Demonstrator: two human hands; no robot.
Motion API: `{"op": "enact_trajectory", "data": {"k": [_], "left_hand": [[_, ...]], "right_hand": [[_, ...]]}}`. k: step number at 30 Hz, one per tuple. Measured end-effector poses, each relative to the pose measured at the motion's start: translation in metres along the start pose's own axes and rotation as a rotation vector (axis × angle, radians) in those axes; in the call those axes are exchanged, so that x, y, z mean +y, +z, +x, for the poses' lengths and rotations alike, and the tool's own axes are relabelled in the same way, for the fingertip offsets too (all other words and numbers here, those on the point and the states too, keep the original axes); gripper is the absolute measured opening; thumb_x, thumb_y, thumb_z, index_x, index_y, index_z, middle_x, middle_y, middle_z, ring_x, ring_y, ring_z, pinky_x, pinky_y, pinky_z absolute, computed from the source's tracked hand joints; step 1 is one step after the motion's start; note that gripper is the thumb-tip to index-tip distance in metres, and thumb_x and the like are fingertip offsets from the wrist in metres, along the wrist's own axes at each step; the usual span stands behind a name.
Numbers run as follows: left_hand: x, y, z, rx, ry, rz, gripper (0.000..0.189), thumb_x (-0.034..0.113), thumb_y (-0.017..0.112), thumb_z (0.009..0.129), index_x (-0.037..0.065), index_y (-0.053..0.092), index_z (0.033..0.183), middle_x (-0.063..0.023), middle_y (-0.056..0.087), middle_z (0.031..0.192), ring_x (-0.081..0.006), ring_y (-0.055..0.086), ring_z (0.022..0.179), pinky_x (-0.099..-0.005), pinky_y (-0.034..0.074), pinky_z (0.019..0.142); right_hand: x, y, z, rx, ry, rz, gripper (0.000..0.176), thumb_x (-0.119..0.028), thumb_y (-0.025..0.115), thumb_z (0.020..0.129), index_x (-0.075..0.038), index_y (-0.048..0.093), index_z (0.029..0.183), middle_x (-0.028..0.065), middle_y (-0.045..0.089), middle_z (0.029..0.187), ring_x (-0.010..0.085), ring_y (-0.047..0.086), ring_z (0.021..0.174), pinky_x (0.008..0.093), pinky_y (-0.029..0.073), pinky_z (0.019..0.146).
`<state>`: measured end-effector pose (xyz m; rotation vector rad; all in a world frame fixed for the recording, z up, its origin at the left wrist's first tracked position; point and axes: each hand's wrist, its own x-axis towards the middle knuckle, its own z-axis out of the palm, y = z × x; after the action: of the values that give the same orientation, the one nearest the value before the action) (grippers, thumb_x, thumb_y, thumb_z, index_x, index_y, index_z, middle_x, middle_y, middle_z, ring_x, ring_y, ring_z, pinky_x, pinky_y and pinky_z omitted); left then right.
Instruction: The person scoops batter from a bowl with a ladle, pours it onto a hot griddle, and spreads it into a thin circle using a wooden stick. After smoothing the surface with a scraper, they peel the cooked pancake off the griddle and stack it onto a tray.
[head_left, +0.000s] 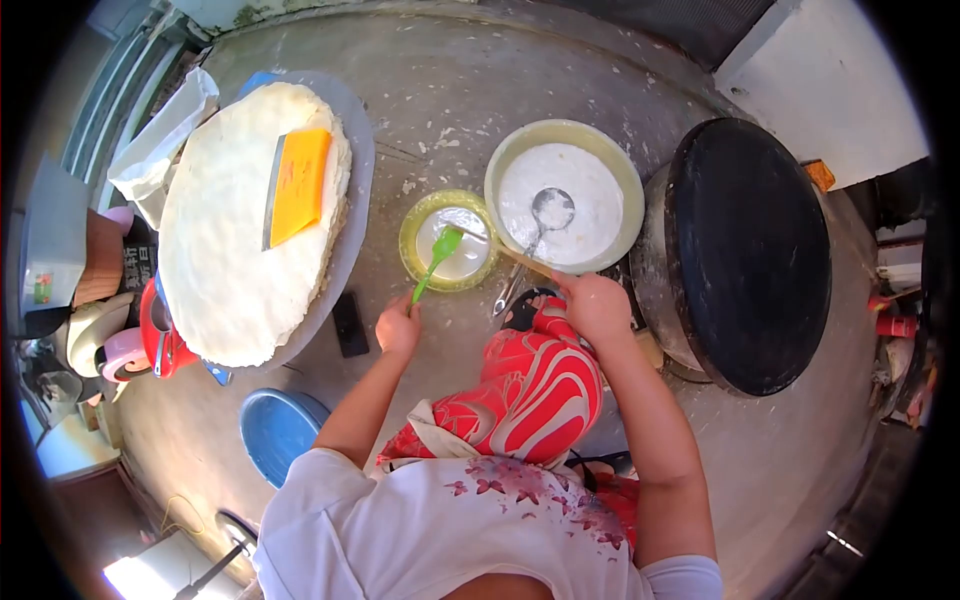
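Observation:
My left hand [398, 326] is closed round the handle of a green brush [438, 258], whose head is over a small yellow-green bowl [408, 246] holding pale liquid. Closed on a wooden stick [525, 260], my right hand [596, 305] is just below a large cream basin [633, 195]. The stick's far end reaches over the small bowl, close to the brush head. A metal ladle [545, 222] lies in the white batter in the basin, its handle over the near rim. Right of the basin is a round black griddle [755, 255].
On the left, a stack of pale flatbreads [225, 220] on a round board bears an orange scraper [299, 182]. A dark phone [350, 325] and a blue basin [280, 430] are on the floor. Pots and containers line the far left. A white block stands behind the griddle.

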<state>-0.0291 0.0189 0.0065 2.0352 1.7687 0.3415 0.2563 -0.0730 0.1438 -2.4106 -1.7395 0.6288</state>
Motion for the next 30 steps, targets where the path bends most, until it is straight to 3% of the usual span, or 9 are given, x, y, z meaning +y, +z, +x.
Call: {"op": "enact_trajectory", "data": {"k": [9, 12, 15, 17, 18, 20, 27, 29, 30], "left_hand": [[0.000, -0.005, 0.003, -0.077, -0.051, 0.055, 0.027, 0.023, 0.058, 0.075, 0.014, 0.061, 0.100, -0.0089, 0.059, 0.097, -0.0304, 0.057, 0.084, -0.0392, 0.046, 0.070], [-0.009, 0.001, 0.005, 0.009, -0.013, 0.013, 0.025, 0.022, 0.056, 0.076, 0.011, 0.062, 0.098, -0.0115, 0.061, 0.092, -0.0314, 0.058, 0.080, -0.0377, 0.047, 0.068], [-0.021, 0.019, 0.012, -0.147, -0.068, -0.201, 0.022, 0.021, 0.054, 0.078, 0.008, 0.062, 0.093, -0.0141, 0.062, 0.079, -0.0308, 0.059, 0.072, -0.0366, 0.047, 0.065], [-0.017, 0.028, 0.013, -0.262, -0.354, -0.626, 0.021, 0.017, 0.050, 0.082, -0.001, 0.059, 0.087, -0.0084, 0.054, 0.060, -0.0133, 0.047, 0.043, -0.0284, 0.040, 0.042], [-0.013, 0.030, 0.014, -0.269, -0.351, -0.625, 0.021, 0.017, 0.050, 0.082, -0.001, 0.059, 0.087, -0.0084, 0.054, 0.060, -0.0133, 0.047, 0.043, -0.0284, 0.040, 0.042], [-0.005, 0.030, 0.018, -0.323, -0.391, -0.442, 0.023, 0.023, 0.052, 0.080, 0.003, 0.061, 0.088, -0.0145, 0.060, 0.068, -0.0281, 0.060, 0.065, -0.0367, 0.046, 0.062], [-0.033, 0.081, 0.034, -0.268, -0.121, -0.217, 0.030, 0.029, 0.053, 0.079, 0.006, 0.060, 0.097, -0.0133, 0.063, 0.081, -0.0288, 0.060, 0.077, -0.0381, 0.046, 0.070], [-0.008, 0.071, 0.028, -0.056, 0.112, 0.334, 0.035, 0.031, 0.054, 0.078, 0.008, 0.058, 0.104, -0.0168, 0.059, 0.098, -0.0323, 0.056, 0.090, -0.0371, 0.043, 0.081], [-0.004, 0.077, 0.030, -0.056, 0.119, 0.331, 0.035, 0.031, 0.054, 0.078, 0.008, 0.058, 0.104, -0.0168, 0.059, 0.098, -0.0323, 0.056, 0.090, -0.0371, 0.043, 0.081]], "right_hand": [[0.014, 0.011, -0.010, 0.024, 0.069, -0.091, 0.026, -0.022, 0.055, 0.073, -0.021, 0.064, 0.097, 0.0134, 0.058, 0.072, 0.0282, 0.058, 0.068, 0.0385, 0.046, 0.060], [0.012, 0.006, -0.012, -0.025, 0.087, -0.073, 0.029, -0.023, 0.055, 0.074, -0.021, 0.060, 0.102, 0.0125, 0.059, 0.080, 0.0279, 0.059, 0.076, 0.0377, 0.047, 0.064], [0.011, -0.001, -0.020, 0.017, 0.051, -0.084, 0.029, -0.022, 0.054, 0.075, -0.021, 0.059, 0.103, 0.0119, 0.058, 0.082, 0.0276, 0.059, 0.077, 0.0376, 0.047, 0.065], [0.019, -0.003, -0.028, 0.070, 0.083, -0.050, 0.029, -0.021, 0.054, 0.075, -0.019, 0.059, 0.103, 0.0119, 0.060, 0.079, 0.0274, 0.059, 0.075, 0.0379, 0.047, 0.065], [0.026, 0.001, -0.032, 0.071, 0.090, -0.050, 0.029, -0.021, 0.054, 0.075, -0.019, 0.059, 0.103, 0.0119, 0.060, 0.079, 0.0274, 0.059, 0.075, 0.0379, 0.047, 0.065], [0.042, 0.012, -0.042, 0.224, 0.082, 0.104, 0.024, -0.016, 0.053, 0.078, -0.017, 0.062, 0.100, 0.0109, 0.060, 0.068, 0.0283, 0.057, 0.061, 0.0366, 0.046, 0.057], [0.058, 0.003, -0.094, 0.048, 0.393, 0.691, 0.018, -0.010, 0.046, 0.083, -0.007, 0.056, 0.098, 0.0102, 0.061, 0.070, 0.0217, 0.057, 0.055, 0.0321, 0.045, 0.055], [0.067, 0.010, -0.113, 0.020, 0.489, 0.881, 0.014, -0.010, 0.044, 0.085, -0.003, 0.054, 0.092, 0.0067, 0.060, 0.068, 0.0138, 0.055, 0.052, 0.0264, 0.044, 0.051], [0.069, 0.011, -0.123, 0.028, 0.492, 0.882, 0.014, -0.010, 0.044, 0.085, -0.003, 0.054, 0.092, 0.0067, 0.060, 0.068, 0.0138, 0.055, 0.052, 0.0264, 0.044, 0.051]]}}
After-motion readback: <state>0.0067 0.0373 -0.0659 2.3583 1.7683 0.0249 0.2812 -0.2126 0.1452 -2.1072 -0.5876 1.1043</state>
